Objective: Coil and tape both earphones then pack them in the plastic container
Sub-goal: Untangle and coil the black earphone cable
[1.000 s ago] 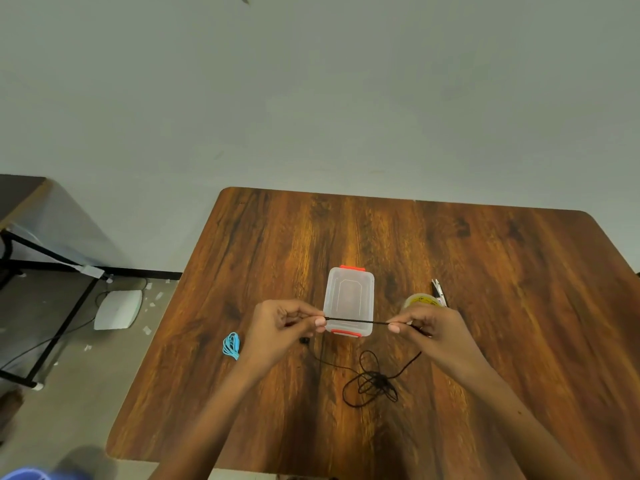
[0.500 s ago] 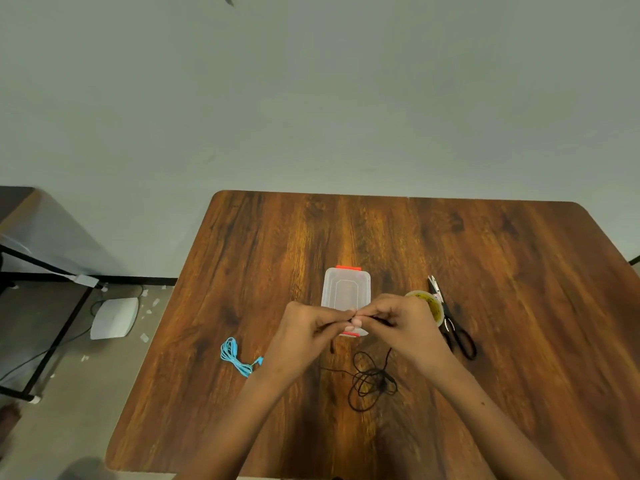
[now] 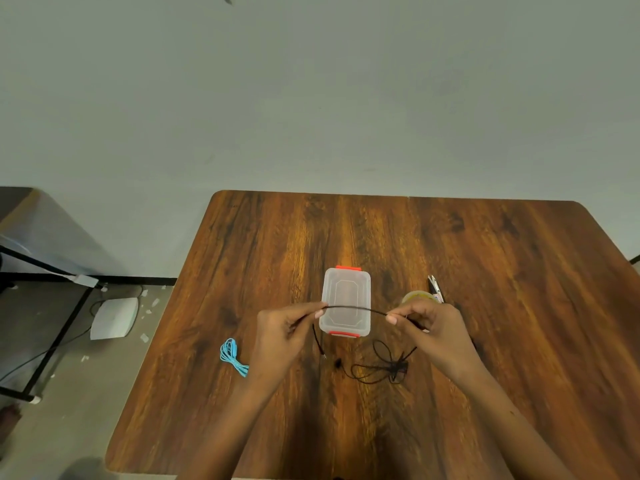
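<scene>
- A white box (image 3: 114, 318) with a cable lies on the floor, well to the left of both hands and off the table (image 3: 519, 306).
- The blue earphone (image 3: 232, 355) lies in a loose bundle on the table, just left of the left wrist.
- The left hand (image 3: 282, 336) is curled, thumb and forefinger pinching the black earphone (image 3: 353, 309) cord; a short end with the plug hangs down from this hand, just right of it.
- Between the hands the black cord runs in a shallow arc, raised above the table and crossing in front of the plastic container (image 3: 346, 301).
- The container sits on the table beyond the gap between the hands, clear with red clips at its far and near ends, its lid on.
- The rest of the black cord lies in a loose tangle on the table, nearer than the hands and below the right one.
- The right hand (image 3: 433, 329) is curled too, fingertips pinching the other end of the raised stretch.
- A roll of tape (image 3: 417, 296) peeks out just beyond the right hand, partly hidden by it.
- Scissors (image 3: 435, 289) lie just beside the tape, on its right; only the blade end shows.
</scene>
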The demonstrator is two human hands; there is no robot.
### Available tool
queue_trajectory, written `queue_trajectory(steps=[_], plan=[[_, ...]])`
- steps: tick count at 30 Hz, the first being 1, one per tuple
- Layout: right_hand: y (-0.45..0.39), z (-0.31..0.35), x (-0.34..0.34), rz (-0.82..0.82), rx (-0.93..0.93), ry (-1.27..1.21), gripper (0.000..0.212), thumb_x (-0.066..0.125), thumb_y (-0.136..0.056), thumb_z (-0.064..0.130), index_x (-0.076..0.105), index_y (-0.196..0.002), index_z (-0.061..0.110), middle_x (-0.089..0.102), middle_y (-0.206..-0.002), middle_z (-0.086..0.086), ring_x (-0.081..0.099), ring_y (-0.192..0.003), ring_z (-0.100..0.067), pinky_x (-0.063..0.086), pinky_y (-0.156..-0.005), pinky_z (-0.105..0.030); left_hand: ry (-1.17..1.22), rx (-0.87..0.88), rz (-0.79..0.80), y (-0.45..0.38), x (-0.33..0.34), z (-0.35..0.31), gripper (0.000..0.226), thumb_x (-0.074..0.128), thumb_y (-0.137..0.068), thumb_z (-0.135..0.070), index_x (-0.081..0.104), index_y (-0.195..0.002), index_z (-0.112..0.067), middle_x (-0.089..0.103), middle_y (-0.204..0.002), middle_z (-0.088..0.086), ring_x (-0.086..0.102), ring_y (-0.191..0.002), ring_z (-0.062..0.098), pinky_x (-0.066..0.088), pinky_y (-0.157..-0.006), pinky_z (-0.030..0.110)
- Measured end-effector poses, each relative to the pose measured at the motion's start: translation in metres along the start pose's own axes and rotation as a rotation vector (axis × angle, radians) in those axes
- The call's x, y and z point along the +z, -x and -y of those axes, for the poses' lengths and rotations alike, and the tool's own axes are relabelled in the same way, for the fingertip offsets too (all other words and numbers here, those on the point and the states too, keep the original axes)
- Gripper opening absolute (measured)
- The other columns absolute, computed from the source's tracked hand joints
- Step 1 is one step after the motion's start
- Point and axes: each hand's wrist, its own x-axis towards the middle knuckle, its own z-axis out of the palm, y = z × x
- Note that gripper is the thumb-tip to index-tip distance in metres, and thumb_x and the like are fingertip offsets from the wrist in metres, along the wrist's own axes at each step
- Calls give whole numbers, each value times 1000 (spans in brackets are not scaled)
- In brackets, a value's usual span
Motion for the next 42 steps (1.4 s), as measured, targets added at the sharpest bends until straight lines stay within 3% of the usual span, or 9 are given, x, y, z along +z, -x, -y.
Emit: queue_trajectory(steps=[4, 8, 13, 17, 21, 26, 33, 37, 42], plan=[[-4, 11, 1, 24, -66, 45, 7, 75, -79, 9, 74, -76, 15, 67, -73, 8, 62, -76, -7, 45, -64, -12, -161, 26, 220, 0, 3, -1, 42, 48, -97, -31, 47, -137, -23, 72, -109, 1, 69, -75, 9, 54, -63, 20], [-9, 21, 13, 103, -154, 169, 6, 75, -79, 14, 74, -75, 18, 66, -73, 12, 61, -72, -3, 40, -64, -8, -294, 138, 346, -2, 12, -10, 52, 43, -93, -47, 47, -138, -21, 45, -143, 4, 41, -134, 13, 38, -108, 29], [-12, 30, 26, 143, -113, 69, 2, 75, -79, 22, 75, -80, 24, 68, -77, 14, 65, -77, -7, 53, -69, -24, -142, 178, 310, -5, 14, -28, 33, 53, -93, -26, 62, -124, -19, 73, -102, -5, 68, -87, 2, 50, -70, 10], [-9, 19, 20, 144, -49, -36, 13, 76, -78, 19, 75, -78, 32, 71, -79, 10, 68, -78, -9, 54, -69, -29, -159, 159, 216, -4, 2, -18, 24, 61, -90, -17, 71, -111, -14, 73, -103, -4, 68, -92, 3, 54, -76, 13], [-4, 6, 2, 83, 15, -41, 6, 75, -78, 14, 76, -79, 19, 72, -79, 10, 66, -76, -6, 52, -70, -24, -131, 126, 104, -1, -10, -6, 22, 66, -85, -6, 73, -105, -12, 71, -104, -10, 66, -96, -3, 54, -80, 16], [1, 0, -4, 52, 64, -61, 5, 74, -79, 16, 76, -79, 21, 73, -80, 4, 68, -80, -14, 56, -76, -38, -120, 86, 65, 6, -8, -2, 24, 67, -84, -3, 72, -106, -12, 72, -104, -7, 67, -97, 1, 55, -81, 19], [1, 5, 1, 27, -1, 46, 5, 73, -81, 14, 73, -78, 18, 65, -77, 16, 62, -76, -8, 50, -67, -19, -164, 33, 215, 6, -8, -1, 41, 59, -90, -5, 50, -127, -19, 60, -122, -10, 69, -90, 7, 58, -73, 22], [-1, 8, 6, 41, -77, 143, 4, 74, -79, 13, 73, -77, 16, 65, -74, 10, 60, -76, -6, 43, -63, -11, -149, 52, 250, 5, -1, -5, 44, 61, -90, -28, 55, -131, -13, 53, -134, -3, 51, -123, 4, 42, -100, 15], [-3, 18, 22, 105, -105, 108, 6, 73, -81, 18, 72, -80, 24, 66, -79, 11, 63, -77, -8, 51, -67, -23, -62, 88, 236, 3, 21, -25, 33, 67, -87, -24, 65, -119, -17, 66, -112, -13, 62, -99, -9, 48, -81, 8]])
